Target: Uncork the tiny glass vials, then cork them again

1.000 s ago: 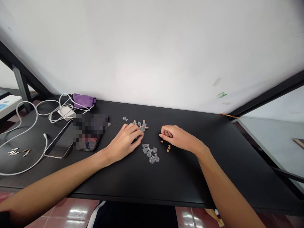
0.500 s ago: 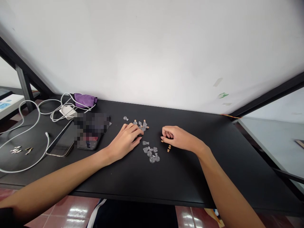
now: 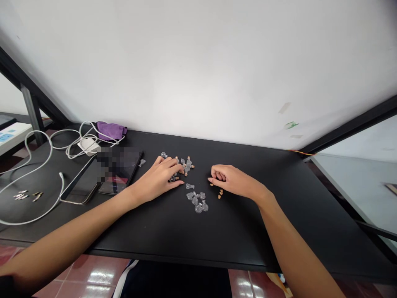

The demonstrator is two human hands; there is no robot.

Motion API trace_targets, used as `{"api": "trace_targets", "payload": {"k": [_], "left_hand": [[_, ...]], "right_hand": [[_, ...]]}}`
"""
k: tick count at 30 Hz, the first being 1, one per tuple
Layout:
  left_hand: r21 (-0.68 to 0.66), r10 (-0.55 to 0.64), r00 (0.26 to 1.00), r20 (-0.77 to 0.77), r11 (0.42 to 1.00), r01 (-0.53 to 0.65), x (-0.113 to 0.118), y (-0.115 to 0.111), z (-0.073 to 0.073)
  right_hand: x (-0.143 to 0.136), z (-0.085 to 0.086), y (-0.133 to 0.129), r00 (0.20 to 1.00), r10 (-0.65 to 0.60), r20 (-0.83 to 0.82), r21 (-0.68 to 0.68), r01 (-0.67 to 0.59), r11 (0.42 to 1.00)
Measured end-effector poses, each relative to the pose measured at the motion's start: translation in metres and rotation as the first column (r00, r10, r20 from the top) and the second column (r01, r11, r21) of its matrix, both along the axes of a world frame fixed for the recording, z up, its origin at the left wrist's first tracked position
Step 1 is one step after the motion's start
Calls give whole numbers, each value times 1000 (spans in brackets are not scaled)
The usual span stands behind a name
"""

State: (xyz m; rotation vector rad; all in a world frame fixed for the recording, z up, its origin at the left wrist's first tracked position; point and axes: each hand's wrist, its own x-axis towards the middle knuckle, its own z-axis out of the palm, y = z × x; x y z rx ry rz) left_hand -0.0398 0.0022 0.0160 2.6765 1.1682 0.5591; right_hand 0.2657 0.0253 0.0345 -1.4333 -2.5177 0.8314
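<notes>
My left hand (image 3: pixel 163 173) lies over a cluster of tiny corked glass bottles (image 3: pixel 187 164), its fingers apart and its thumb reaching right. Some of these bottles show between the thumb and fingers; others are hidden under the palm. My right hand (image 3: pixel 226 177) rests on its side on the table with the fingers curled inward. Whether anything is inside them is hidden. Small loose corks (image 3: pixel 220 193) lie just below its thumb. Between the hands is a group of several clear uncorked bottles (image 3: pixel 198 200), with one more bottle (image 3: pixel 190 186) above them near my left thumb.
Two dark phones, one a glossy phone (image 3: pixel 81 182), lie left of my left hand. A white cable (image 3: pixel 51 161) loops around a white charger (image 3: pixel 89 145) beside a purple pouch (image 3: pixel 111 130). Small metal pieces (image 3: pixel 21 195) sit far left. A white wall (image 3: pixel 198 82) backs the black table (image 3: pixel 173 231).
My left hand has shifted slightly left, baring more of the corked bottles. My right thumb has moved a little outward; the rest of that hand is nearly still.
</notes>
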Motion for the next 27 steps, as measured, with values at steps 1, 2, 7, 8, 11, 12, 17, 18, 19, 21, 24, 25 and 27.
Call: {"api": "trace_targets", "payload": {"k": [1, 2, 7, 8, 11, 12, 17, 18, 19, 21, 24, 25, 27], "left_hand": [[-19, -29, 999, -15, 999, 29, -4, 3, 2], [-41, -54, 998, -28, 998, 53, -8, 5, 4], [-95, -83, 996, -21, 992, 80, -13, 9, 6], [-93, -80, 997, -5, 993, 79, -11, 8, 5], [-79, -110, 993, 43, 990, 113, -3, 3, -2], [-71, -132, 990, 54, 988, 136, 1, 1, -4], [7, -200, 971, 132, 980, 200, 15, -15, -9], [30, -199, 967, 156, 980, 197, 17, -18, -9], [56, -198, 963, 186, 980, 190, 18, -20, -8], [107, -194, 950, 245, 979, 172, 19, -21, -8], [167, -205, 923, 325, 973, 157, 20, -21, -8], [184, -215, 912, 349, 970, 158, 19, -21, -9], [215, -247, 887, 391, 961, 173, 19, -21, -11]], "right_hand": [[0, 0, 0, 1000, -1, -1, 0, 1, 1000], [0, 0, 0, 1000, -1, -3, 0, 1, 1000], [0, -2, 0, 1000, -6, -18, 4, 7, 1000], [0, -2, 0, 1000, -8, -22, 5, 8, 1000], [2, -4, 1, 999, -9, -42, 0, 9, 1000], [2, -4, 1, 999, -9, -51, -3, 9, 1000], [-5, -2, -3, 989, -40, -144, 30, 45, 999], [-9, -1, -4, 981, -48, -186, 49, 58, 997], [-13, 0, -7, 971, -51, -232, 71, 69, 995], [-23, 2, -13, 953, -17, -303, 99, 49, 994], [-39, 4, -25, 946, 78, -313, 123, -41, 992], [-43, 4, -28, 944, 106, -314, 129, -68, 989], [-49, 4, -34, 936, 145, -322, 117, -113, 987]]}}
